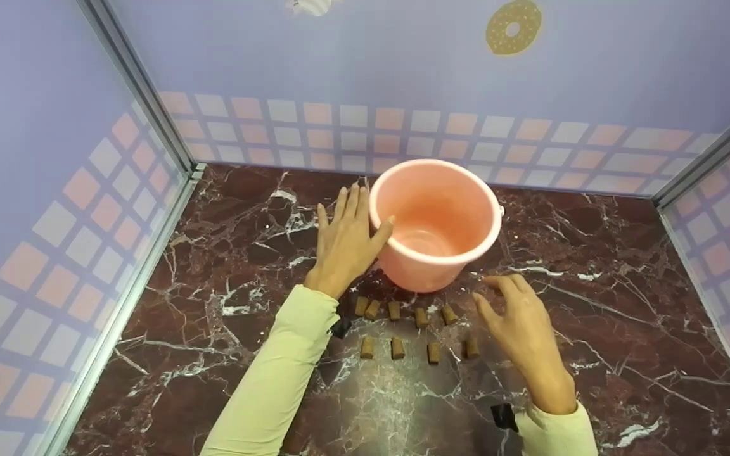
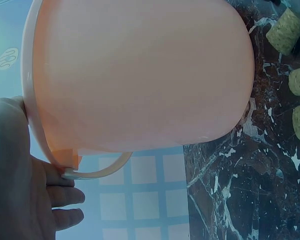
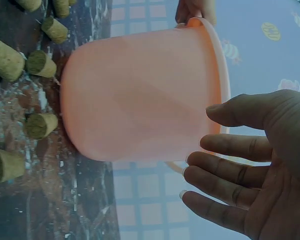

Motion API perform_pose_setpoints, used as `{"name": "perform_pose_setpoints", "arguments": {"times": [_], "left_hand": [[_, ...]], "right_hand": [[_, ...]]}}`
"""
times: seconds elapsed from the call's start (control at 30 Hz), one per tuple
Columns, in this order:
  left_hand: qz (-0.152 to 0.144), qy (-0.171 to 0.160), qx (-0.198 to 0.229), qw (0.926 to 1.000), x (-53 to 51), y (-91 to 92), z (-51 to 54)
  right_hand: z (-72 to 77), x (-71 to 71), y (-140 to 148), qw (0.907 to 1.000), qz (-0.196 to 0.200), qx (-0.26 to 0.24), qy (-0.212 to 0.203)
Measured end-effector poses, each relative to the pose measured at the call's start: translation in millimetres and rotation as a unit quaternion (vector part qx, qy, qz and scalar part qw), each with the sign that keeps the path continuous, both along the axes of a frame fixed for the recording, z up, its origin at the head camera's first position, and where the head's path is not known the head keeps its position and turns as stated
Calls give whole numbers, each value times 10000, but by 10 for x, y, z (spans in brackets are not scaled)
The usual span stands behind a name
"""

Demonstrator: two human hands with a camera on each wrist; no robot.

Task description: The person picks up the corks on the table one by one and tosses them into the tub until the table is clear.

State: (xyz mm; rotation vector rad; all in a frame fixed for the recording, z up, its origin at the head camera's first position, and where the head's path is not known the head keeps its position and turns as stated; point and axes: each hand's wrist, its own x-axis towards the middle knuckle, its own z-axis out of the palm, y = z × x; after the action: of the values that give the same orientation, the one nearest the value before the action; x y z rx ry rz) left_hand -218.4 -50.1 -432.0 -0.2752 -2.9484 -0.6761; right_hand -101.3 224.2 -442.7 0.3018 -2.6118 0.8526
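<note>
A pink plastic bucket (image 1: 425, 272) stands upright on the dark marbled surface, its inside visibly empty. My left hand (image 1: 347, 244) holds the bucket's left rim, thumb over the edge and fingers along the outside. In the left wrist view, those fingers (image 2: 65, 195) lie beside the handle joint, and the curved handle (image 2: 102, 171) hangs down. To the right of the bucket is my right hand (image 1: 520, 316), apart from it with fingers loosely spread and nothing held. Several cork stoppers (image 1: 397, 348) stand in two rough rows in front of the bucket, between my forearms.
Purple panels with a pink-and-white checked band (image 1: 282, 130) enclose the surface at the back and both sides. A metal corner post (image 1: 149, 88) rises at the back left. Dark straps (image 1: 503, 417) show at my wrists.
</note>
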Motion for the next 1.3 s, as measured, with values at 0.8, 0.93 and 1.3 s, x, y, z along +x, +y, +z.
{"name": "perform_pose_setpoints", "arguments": {"times": [0.8, 0.93, 1.3], "left_hand": [[-7, 34, 24, 10000, -8, 3, -5], [-4, 38, 33, 10000, -6, 3, -6], [-3, 15, 47, 10000, -2, -5, -23]], "right_hand": [[-415, 221, 8, 9947, -571, 124, -846], [-485, 254, -10, 9927, -562, 242, -1038], [-638, 296, -60, 9914, -575, 398, -1102]]}}
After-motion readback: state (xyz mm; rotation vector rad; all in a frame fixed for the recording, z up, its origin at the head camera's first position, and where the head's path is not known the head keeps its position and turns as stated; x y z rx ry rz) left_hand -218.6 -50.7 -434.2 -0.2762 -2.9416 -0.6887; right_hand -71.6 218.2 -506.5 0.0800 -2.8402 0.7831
